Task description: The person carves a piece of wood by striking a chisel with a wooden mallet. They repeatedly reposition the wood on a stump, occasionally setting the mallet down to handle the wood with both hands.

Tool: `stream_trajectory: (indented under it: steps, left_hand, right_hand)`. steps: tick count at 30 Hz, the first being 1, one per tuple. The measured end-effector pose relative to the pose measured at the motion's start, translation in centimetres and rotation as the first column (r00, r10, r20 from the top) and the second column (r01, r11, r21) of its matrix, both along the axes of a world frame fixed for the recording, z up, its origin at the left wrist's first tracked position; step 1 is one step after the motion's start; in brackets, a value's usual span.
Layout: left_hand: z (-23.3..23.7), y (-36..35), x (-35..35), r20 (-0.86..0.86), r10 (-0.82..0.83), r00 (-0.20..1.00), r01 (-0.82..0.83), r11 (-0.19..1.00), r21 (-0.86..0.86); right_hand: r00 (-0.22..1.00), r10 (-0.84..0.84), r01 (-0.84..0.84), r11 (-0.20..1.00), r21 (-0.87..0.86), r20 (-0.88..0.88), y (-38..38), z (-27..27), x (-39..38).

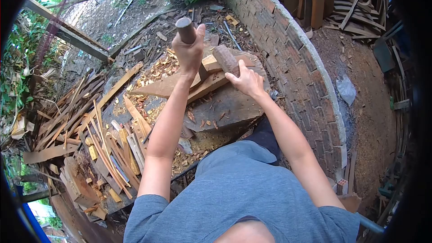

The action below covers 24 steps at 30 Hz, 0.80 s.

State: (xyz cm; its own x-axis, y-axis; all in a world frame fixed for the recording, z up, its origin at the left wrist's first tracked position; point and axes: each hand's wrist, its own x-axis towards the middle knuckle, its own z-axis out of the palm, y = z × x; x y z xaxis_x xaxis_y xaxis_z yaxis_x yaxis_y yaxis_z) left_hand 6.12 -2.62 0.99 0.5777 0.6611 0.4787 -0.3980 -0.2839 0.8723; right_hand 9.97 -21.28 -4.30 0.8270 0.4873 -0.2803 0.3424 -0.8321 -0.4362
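My left hand [189, 54] is wrapped around a thick, round-handled tool that looks like a chisel [184, 23], its blunt end pointing up toward me. A dark part below the fist meets a long pointed wooden plank [159, 87]. In my right hand [247, 81] is a brown wooden mallet [225, 59] with a rough, dimpled surface, just right of the chisel. The fingers hide how the mallet is gripped. Under the plank and a second wood piece [208, 87] lies a broad, weathered wooden block [229, 105] with chips on it.
Scrap wood strips [110, 144] are heaped to the left. Wood chips [153, 74] cover the area behind the plank. A low curved brick wall [294, 58] runs close along the right. Beyond it are stacked boards [355, 11] and a plastic bag [346, 90].
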Motion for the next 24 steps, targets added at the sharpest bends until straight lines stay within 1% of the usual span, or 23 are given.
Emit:
stream_trajectory:
  steps: [1, 3, 4, 5, 6, 7, 8, 9, 10, 11, 12, 13, 14, 15, 16, 17, 18, 19, 20, 21, 22, 23, 24]
  left_hand:
    - [-0.1, 0.0, 0.1, -0.014, -0.004, 1.000, 0.005, 0.999, 0.047]
    - [0.0, -0.3, 0.1, -0.025, -0.008, 1.000, 0.009, 0.998, 0.060]
    - [0.1, -0.4, 0.0, -0.041, -0.009, 0.999, 0.012, 0.997, 0.073]
    - [0.2, -0.5, 0.0, -0.039, -0.042, 0.998, 0.044, 0.998, 0.036]
    - [0.3, -0.7, -0.1, -0.031, -0.038, 0.999, 0.039, 0.999, 0.037]
    - [0.3, -0.7, -0.2, -0.029, -0.027, 0.999, 0.028, 0.999, 0.040]
    - [0.3, -0.6, -0.1, -0.027, -0.011, 1.000, 0.012, 0.999, 0.044]
    - [0.2, -0.3, -0.1, -0.029, 0.007, 1.000, -0.005, 0.997, 0.074]
    - [0.0, -0.1, 0.2, -0.030, 0.021, 0.999, -0.019, 0.998, 0.068]
    - [-0.2, 0.0, 0.3, -0.014, 0.008, 1.000, -0.008, 0.998, 0.057]
    - [-0.5, -0.1, 0.1, -0.005, -0.008, 1.000, 0.008, 0.999, 0.048]
    - [0.1, -0.2, -0.4, -0.095, 0.037, 0.995, -0.029, 0.996, 0.084]
    - [0.0, -0.3, -0.6, -0.109, 0.029, 0.994, -0.019, 0.996, 0.085]
    - [0.0, -0.5, -0.5, -0.113, -0.023, 0.993, 0.028, 0.999, 0.046]
    - [0.1, -0.7, -0.3, -0.109, -0.075, 0.991, 0.076, 0.997, 0.009]
    - [-1.0, -0.6, 0.1, -0.088, -0.051, 0.995, 0.058, 0.995, 0.078]
    - [-1.1, -0.9, 0.1, -0.057, -0.007, 0.998, 0.018, 0.983, 0.181]
    - [-1.2, -1.2, 0.0, 0.009, -0.021, 1.000, 0.018, 0.978, 0.208]
    - [-0.7, -1.8, -0.2, 0.074, -0.038, 0.997, 0.020, 0.972, 0.235]
    - [-0.5, -1.7, -0.7, 0.003, -0.039, 0.999, 0.038, 0.978, 0.203]
    - [-0.3, -1.5, -0.3, 0.015, -0.044, 0.999, 0.041, 0.978, 0.205]
    - [-0.4, -1.4, -0.3, -0.031, -0.051, 0.998, 0.056, 0.984, 0.168]
    - [-0.7, -1.4, -0.8, -0.089, -0.058, 0.994, 0.068, 0.990, 0.126]
  right_hand:
    - [1.000, -0.003, 0.003, 1.000, 0.015, 0.017, 0.0, -0.2, -0.1]
    - [0.999, -0.007, 0.005, 1.000, 0.029, 0.043, -0.1, -0.6, -0.1]
    - [0.995, 0.001, -0.005, 0.999, 0.045, 0.096, -0.2, -1.0, 0.0]
    - [0.989, 0.009, -0.019, 0.998, 0.061, 0.149, -0.1, -0.6, 0.0]
    - [0.987, 0.014, -0.024, 0.998, 0.061, 0.158, -0.2, 0.1, 0.5]
    - [0.995, -0.008, 0.022, 0.991, 0.135, -0.101, -0.2, 1.0, 1.4]
    - [0.935, -0.005, 0.079, 0.978, 0.194, -0.354, -0.1, 2.1, 2.2]
    - [0.936, -0.047, 0.140, 0.959, 0.246, -0.350, 0.1, 2.7, 2.6]
    - [0.990, -0.037, 0.083, 0.934, 0.347, -0.138, 0.2, 1.8, 3.7]
    - [0.996, -0.008, 0.052, 0.876, 0.480, -0.094, 0.5, 5.0, 3.4]
    - [0.999, -0.015, 0.036, 0.797, 0.603, -0.039, 0.8, 8.2, 2.5]
    - [0.997, 0.077, -0.060, 0.687, 0.724, 0.009, 0.8, 12.8, 1.2]
    - [0.971, 0.084, -0.231, 0.573, 0.786, 0.224, 0.9, 15.9, 0.3]
    - [0.901, 0.038, -0.393, 0.494, 0.776, 0.432, 1.6, 16.6, 0.9]
    - [0.902, 0.023, -0.385, 0.496, 0.778, 0.432, 1.5, 17.8, 0.3]
    - [0.884, 0.052, -0.398, 0.605, 0.689, 0.465, 1.4, 19.0, -0.7]
    - [0.867, 0.091, -0.405, 0.701, 0.587, 0.491, 1.5, 19.6, -1.5]
    - [0.856, 0.209, -0.391, 0.860, 0.327, 0.473, 1.8, 19.5, -1.8]
    - [0.803, 0.278, -0.432, 0.881, 0.193, 0.527, 2.2, 17.9, -1.2]
    - [0.773, 0.236, -0.423, 0.884, 0.202, 0.589, 2.2, 17.2, -0.7]
    - [0.730, 0.200, -0.422, 0.884, 0.202, 0.653, 2.1, 17.1, 0.0]
    - [0.727, 0.208, -0.429, 0.882, 0.195, 0.654, 1.9, 18.2, 0.0]
    - [0.798, 0.211, -0.431, 0.855, 0.290, 0.564, 1.6, 19.8, -0.6]
